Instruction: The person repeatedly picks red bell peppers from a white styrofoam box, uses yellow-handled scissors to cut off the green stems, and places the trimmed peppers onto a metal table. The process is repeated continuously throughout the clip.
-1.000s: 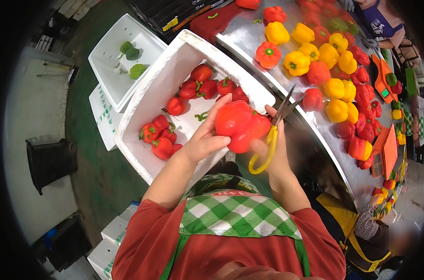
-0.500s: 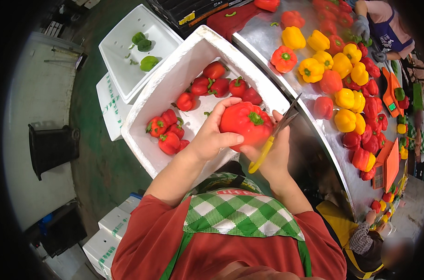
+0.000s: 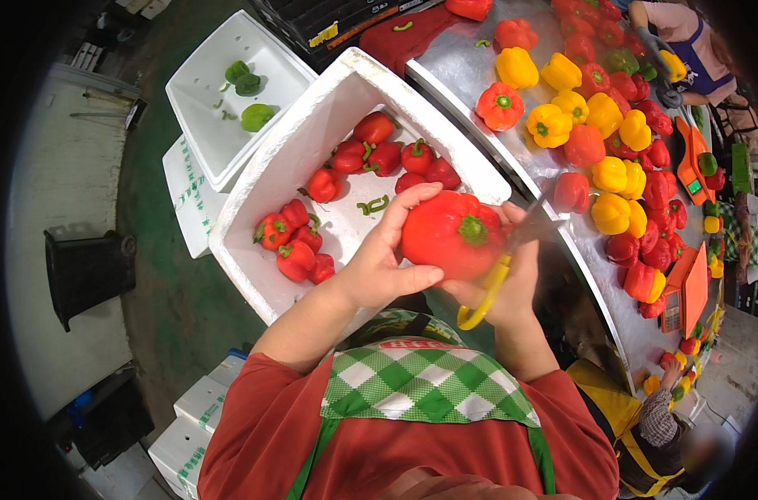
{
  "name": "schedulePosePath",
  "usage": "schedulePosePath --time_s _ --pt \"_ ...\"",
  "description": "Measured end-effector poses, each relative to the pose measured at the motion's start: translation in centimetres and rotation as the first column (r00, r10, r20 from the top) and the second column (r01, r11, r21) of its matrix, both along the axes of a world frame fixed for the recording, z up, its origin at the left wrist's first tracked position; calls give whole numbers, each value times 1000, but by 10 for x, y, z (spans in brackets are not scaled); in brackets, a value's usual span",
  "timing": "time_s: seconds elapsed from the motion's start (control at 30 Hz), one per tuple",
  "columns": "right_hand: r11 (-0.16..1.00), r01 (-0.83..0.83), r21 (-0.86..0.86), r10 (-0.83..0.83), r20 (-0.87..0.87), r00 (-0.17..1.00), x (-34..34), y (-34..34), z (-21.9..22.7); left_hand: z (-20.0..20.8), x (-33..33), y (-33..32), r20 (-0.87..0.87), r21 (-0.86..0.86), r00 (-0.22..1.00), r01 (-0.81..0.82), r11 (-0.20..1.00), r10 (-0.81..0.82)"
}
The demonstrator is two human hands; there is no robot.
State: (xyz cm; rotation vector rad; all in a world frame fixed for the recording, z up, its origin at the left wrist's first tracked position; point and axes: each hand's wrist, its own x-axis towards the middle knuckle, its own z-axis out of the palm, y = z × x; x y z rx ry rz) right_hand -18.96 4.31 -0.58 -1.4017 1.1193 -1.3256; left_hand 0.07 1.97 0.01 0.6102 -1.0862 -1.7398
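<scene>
A large red bell pepper (image 3: 435, 233) is held over a white foam box by my left hand (image 3: 385, 254), fingers wrapped round its left side. Its green stem end (image 3: 472, 231) faces up and to the right. My right hand (image 3: 512, 283) is closed on scissors with yellow handles (image 3: 485, 298); some of its fingers also support the pepper's right side. The blades, smeared by motion, point up and right, away from the stem. In the foam box (image 3: 254, 179) lie several red bell peppers (image 3: 385, 158) and a few cut green stem pieces (image 3: 373, 206).
A metal table (image 3: 545, 179) on the right bears many red and yellow peppers (image 3: 610, 213) and orange scales (image 3: 687, 292). Beyond it, a gloved co-worker holds a yellow pepper (image 3: 672, 67). Another white box (image 3: 200, 79) with green peppers stands at left, near a black bin (image 3: 87, 271).
The held pepper and both hands have shifted slightly right and down. The scissors moved with my right hand. Across the table, the co-worker's glove now holds up a yellow pepper.
</scene>
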Motion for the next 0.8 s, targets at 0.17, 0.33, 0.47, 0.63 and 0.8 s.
schedulePosePath --time_s 0.17,0.33,0.47,0.63,0.8 --pt "989 -2 150 -7 60 998 -9 -6 4 0 -7 -5 -129 139 991 60 989 -42" --pt "950 -112 292 45 229 972 -5 -16 18 -17 3 -8 3 147 999 -46 988 46" --pt "920 -212 330 151 202 968 -9 -20 9 -17 8 -10 -27 228 995 -92 969 100" --pt "886 -276 373 198 232 952 -4 -22 10 -16 12 -11 -16 224 991 -123 967 130" --pt "899 -238 367 127 303 945 -6 -21 8 -21 15 -12 -22 226 999 -30 974 36"
